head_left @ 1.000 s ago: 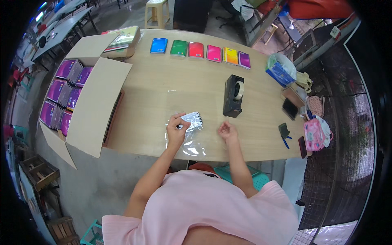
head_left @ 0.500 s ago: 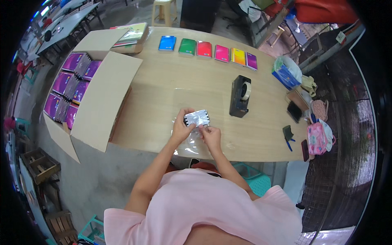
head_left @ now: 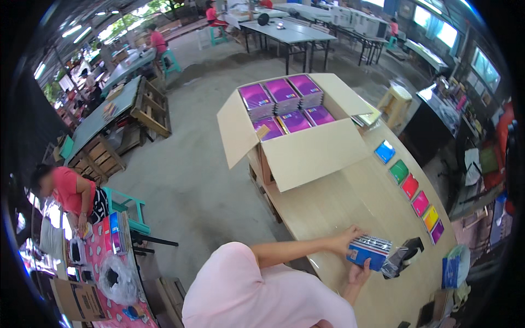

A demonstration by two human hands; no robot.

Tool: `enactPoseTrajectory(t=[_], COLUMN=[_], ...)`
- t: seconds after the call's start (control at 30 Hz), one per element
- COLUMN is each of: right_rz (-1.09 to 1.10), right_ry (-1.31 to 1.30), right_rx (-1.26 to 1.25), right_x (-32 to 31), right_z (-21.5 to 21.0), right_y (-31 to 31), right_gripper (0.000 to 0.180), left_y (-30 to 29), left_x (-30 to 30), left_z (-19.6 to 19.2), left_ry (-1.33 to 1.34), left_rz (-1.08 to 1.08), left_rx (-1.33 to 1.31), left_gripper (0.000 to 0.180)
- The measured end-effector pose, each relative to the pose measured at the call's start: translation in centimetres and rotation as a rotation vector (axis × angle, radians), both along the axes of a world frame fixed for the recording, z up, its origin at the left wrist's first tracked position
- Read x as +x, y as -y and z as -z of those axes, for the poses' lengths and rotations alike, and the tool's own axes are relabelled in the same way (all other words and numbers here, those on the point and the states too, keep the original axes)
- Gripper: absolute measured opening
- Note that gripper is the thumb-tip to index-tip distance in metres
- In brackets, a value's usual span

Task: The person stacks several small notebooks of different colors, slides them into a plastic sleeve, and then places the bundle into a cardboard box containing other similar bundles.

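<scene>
Between my two hands is a small pack of spiral notebooks [head_left: 370, 256], its blue cover and white page edges showing. Clear plastic film [head_left: 392, 265] spreads from its right end. My left hand [head_left: 345, 240] grips the pack at its far left edge, fingers closed on it. From below, my right hand [head_left: 359, 273] holds the near edge, thumb against the blue cover. Just right of the pack stands a black tape dispenser [head_left: 410, 253], partly behind the film.
A cardboard box [head_left: 322, 156] with purple notebooks [head_left: 296, 121] stands open on the table [head_left: 311, 210]. Single notebooks [head_left: 420, 203] in several colours line the table's far right side. At left, a co-worker [head_left: 74, 192] works at a pink-covered table [head_left: 101, 240].
The view has swung left, bringing the box to the middle and a co-worker into sight. The notebook pack has been turned, so its blue cover now shows. Both hands still hold it.
</scene>
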State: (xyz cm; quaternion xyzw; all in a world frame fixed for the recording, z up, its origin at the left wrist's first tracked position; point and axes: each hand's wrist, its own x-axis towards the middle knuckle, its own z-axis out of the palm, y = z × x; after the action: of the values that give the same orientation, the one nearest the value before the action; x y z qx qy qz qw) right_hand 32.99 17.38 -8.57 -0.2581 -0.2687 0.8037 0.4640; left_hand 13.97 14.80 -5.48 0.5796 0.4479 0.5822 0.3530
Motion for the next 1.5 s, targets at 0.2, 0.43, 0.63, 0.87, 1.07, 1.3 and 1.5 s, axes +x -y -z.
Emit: enactPoseTrajectory(t=[0.2,0.43,0.63,0.87,1.07,1.3,1.5], right_rz=[-0.039,-0.198,-0.286,-0.051,-0.065,0.057,-0.012], right_ry=[0.938,1.05,1.248,0.623,0.603,0.683,1.08], right_rx=[0.673,1.47,1.668,0.705,0.746,0.893,1.25], right_x=[2.5,4.3,4.3,4.1,2.4,3.8,3.7], right_z=[6.0,-8.2,-14.0,3.3,12.8,4.5,-12.3], right_y=[-5.7,-6.2,-9.3,-6.6,-9.3,-7.6,-7.8], right_gripper=[0.11,0.083,0.025,0.109,0.119,0.121,0.071], left_y=[-0.8,-1.1,-5.3,-2.1,-3.5,-1.6,1.8], left_x=[1.9,-3.3,-4.8,-0.7,2.7,6.0,1.6], left_z=[5.5,-4.1,-9.9,3.7,7.4,7.1,3.0], left_ry=[-0.184,-0.781,-1.075,-0.109,0.094,-0.186,-0.409], left_rz=[-0.079,-0.094,0.255,-0.179,0.006,-0.515,-0.387], left_rx=[-0.178,0.454,0.475,0.132,-0.078,0.069,0.049], left_gripper=[0.104,0.065,0.049,0.095,0.109,0.085,0.058])
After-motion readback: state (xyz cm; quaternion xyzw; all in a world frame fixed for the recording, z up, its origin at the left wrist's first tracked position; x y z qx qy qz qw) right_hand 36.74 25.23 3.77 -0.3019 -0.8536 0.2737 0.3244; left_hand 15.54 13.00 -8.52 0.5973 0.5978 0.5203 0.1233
